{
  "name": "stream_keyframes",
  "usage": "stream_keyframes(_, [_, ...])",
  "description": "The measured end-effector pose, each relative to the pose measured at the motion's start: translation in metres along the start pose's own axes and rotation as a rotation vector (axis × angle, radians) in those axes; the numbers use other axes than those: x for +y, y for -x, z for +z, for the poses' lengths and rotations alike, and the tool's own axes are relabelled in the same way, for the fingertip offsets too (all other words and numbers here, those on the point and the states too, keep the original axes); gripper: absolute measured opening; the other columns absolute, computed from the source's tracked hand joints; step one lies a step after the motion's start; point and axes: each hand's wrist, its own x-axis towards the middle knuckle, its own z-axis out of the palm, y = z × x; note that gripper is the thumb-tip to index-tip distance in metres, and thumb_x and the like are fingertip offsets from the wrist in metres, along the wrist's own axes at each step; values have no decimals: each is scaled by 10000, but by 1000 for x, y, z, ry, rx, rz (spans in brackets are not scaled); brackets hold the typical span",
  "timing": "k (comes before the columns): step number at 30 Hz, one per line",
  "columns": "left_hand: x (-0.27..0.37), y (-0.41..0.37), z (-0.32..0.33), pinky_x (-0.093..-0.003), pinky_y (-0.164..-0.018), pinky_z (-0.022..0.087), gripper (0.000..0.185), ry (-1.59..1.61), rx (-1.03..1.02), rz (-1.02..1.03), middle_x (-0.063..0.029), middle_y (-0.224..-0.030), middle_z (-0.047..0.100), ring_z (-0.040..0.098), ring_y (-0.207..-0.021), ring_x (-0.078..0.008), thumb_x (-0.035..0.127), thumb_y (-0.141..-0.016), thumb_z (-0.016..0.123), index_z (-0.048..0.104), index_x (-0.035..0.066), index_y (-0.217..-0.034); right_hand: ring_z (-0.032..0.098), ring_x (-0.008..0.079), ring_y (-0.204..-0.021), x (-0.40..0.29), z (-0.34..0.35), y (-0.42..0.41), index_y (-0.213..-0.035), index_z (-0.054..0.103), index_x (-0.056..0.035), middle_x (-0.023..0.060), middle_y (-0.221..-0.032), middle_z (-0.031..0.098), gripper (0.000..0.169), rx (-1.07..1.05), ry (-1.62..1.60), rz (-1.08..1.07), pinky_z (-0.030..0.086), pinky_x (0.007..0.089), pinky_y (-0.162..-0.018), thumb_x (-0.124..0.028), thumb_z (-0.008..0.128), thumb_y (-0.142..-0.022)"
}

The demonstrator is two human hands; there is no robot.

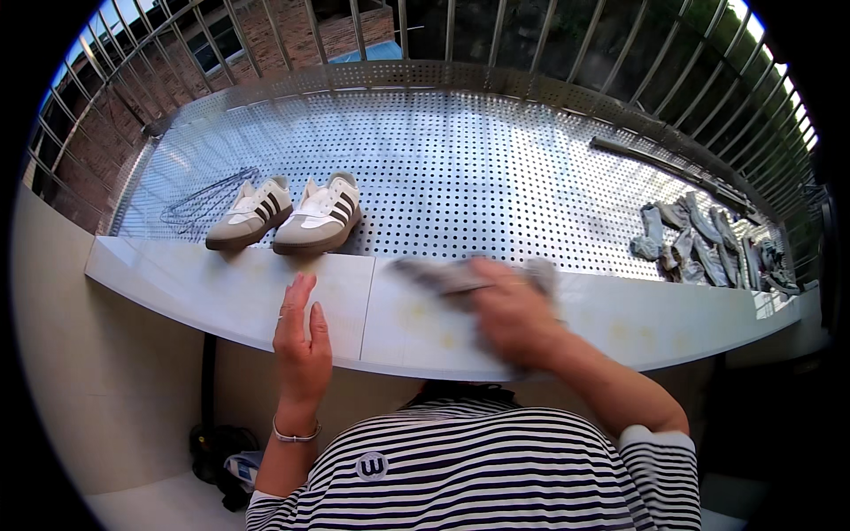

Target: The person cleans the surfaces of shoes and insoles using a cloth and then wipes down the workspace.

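My right hand (514, 308) grips a greyish cloth (445, 273) over the white tiled window ledge (339, 279); hand and cloth are blurred. Faint yellowish stains mark the ledge around them. To the left, my left hand (304, 332) is raised at the ledge's near edge, its fingers apart and nothing in them. Just beyond it stands a pair of white sneakers with dark stripes and brownish soles. The right sneaker (319, 216) and the left sneaker (249, 216) rest upright side by side, toes toward me, at the ledge's far edge.
Behind the ledge lies a perforated metal floor panel (425, 172), enclosed by metal bars (451, 33). Wire hangers (206, 199) lie left of the sneakers. Several crumpled grey cloths (697, 239) and a long metal bar (664, 172) are at the right. Dark items (222, 458) sit below left.
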Motion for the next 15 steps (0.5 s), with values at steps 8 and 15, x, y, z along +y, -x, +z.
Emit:
stream_keyframes(8, [14,-5,23,-453,-1022,356,408,-302,-14,261,-125,-1247,541,468,-1202,-352,26,-867,501,468,15,-1273,551,365,-864,75,-66,154,-864,554,41,211,-970,571,152,283,294,430,459,443,-772,1,453,-757])
stream_keyframes(15, [-1,-1,18,-463,-1021,342,355,-344,-42,243,-145,-1260,537,463,-1212,-346,85,-905,479,498,33,-1255,539,272,-1076,-74,28,-7,-864,579,1,158,-1133,561,135,282,-85,-319,392,416,-976,-86,526,-776])
